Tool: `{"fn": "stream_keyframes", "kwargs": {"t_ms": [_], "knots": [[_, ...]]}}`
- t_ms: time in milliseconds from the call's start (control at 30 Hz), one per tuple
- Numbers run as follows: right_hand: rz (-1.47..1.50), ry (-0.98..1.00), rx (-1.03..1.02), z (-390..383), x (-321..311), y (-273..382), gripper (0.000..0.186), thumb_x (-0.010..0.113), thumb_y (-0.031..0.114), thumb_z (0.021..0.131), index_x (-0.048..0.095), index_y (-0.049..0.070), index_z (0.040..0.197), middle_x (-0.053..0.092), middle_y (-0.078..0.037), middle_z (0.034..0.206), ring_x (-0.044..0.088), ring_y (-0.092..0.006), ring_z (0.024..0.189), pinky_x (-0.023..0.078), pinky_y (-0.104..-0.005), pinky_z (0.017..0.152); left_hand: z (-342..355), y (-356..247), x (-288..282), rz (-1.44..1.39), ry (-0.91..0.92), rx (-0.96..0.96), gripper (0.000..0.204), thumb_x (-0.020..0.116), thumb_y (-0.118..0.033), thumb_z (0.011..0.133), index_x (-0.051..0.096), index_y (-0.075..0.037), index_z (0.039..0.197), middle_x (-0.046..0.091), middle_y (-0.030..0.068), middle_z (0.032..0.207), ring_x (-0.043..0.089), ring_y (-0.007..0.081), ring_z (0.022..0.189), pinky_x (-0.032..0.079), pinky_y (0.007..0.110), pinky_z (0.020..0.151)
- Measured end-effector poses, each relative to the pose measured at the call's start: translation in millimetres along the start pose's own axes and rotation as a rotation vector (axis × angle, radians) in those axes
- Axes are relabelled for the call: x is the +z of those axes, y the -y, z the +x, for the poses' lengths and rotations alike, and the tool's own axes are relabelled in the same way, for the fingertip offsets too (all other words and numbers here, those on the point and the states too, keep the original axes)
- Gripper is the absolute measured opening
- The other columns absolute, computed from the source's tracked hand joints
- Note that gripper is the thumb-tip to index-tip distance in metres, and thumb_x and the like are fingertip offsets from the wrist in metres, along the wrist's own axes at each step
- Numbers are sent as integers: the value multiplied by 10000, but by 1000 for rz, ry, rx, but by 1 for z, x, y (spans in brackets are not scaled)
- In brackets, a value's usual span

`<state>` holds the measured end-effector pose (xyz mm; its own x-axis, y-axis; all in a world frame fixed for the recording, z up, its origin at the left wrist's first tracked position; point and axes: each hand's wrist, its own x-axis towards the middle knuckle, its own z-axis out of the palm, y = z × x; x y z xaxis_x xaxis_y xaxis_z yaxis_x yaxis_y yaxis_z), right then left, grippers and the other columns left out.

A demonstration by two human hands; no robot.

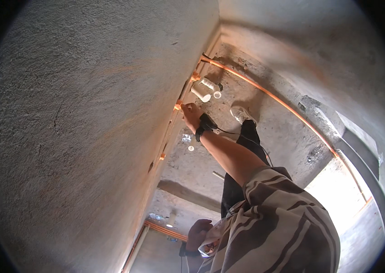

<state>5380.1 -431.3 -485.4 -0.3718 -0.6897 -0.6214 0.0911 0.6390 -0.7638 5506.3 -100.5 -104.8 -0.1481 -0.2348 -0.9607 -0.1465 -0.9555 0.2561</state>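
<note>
My right hand (191, 114) reaches to the foot of the grey plastered wall, its fingers pinched at an orange pipe fitting (178, 105) set in the wall. Part of the fitting is hidden behind the fingers. On that wrist sit a black band (199, 132) and a small black device (208, 122) with a cable. My left hand (198, 233), in shadow near the lower edge, is closed at a clear plastic bag (214, 240) with small items inside that I cannot make out. Further along the wall are another orange fitting (195, 76) and a smaller orange one (162, 156).
Two white pipe stubs (200, 94) rise from the rough floor beyond my right hand. A long orange pipe (265, 91) curves along the floor by the far wall. My shoe (243, 114) stands near it. Orange pipes (167, 230) run at the lower left; bright light falls at right.
</note>
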Motion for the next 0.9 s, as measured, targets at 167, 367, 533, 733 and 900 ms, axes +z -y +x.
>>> {"fn": "stream_keyframes", "kwargs": {"t_ms": [167, 367, 533, 733, 900], "knots": [[412, 311, 544, -31, 7, 38, 657, 400, 578, 1038, 605, 63, 685, 597, -64, 565, 531, -140, 449, 409, -286, 433, -18, -7, 4, -182, -18, 27, 531, 672, -244, 867, 547, 21, 1309, 670, 96, 1071, 640, 188, 1035, 509, 319, 952], [422, 171, 242, -34, -2, 29, 487, 478, 488, 1043, 618, 48, 885, 653, -73, 697, 537, -127, 500, 453, -290, 486, -11, -11, 3, -218, 68, 91, 641, 761, -363, 872, 533, 26, 1328, 666, 92, 1086, 635, 181, 1039, 507, 315, 948], [462, 423, 531, -32, -6, 33, 390, 492, 427, 1042, 621, 72, 945, 648, -35, 710, 503, -89, 499, 398, -254, 450, -13, -15, 7, -197, 45, 91, 720, 784, -447, 863, 522, 28, 1337, 664, 90, 1084, 632, 177, 1036, 507, 305, 940], [329, 161, 170, -31, 4, 30, 527, 450, 515, 1046, 614, 59, 839, 635, -44, 673, 509, -101, 470, 377, -264, 427, -9, -16, 11, -236, 62, 84, 697, 782, -439, 867, 536, 28, 1323, 666, 88, 1059, 636, 178, 1017, 511, 306, 933], [291, 392, 604, -21, -4, 28, 507, 534, 515, 1023, 608, 26, 914, 634, -56, 672, 601, -122, 551, 469, -273, 478, -11, -16, 10, -184, 40, 87, 679, 777, -415, 870, 535, 31, 1321, 661, 91, 1068, 638, 185, 1019, 523, 310, 931]]}}
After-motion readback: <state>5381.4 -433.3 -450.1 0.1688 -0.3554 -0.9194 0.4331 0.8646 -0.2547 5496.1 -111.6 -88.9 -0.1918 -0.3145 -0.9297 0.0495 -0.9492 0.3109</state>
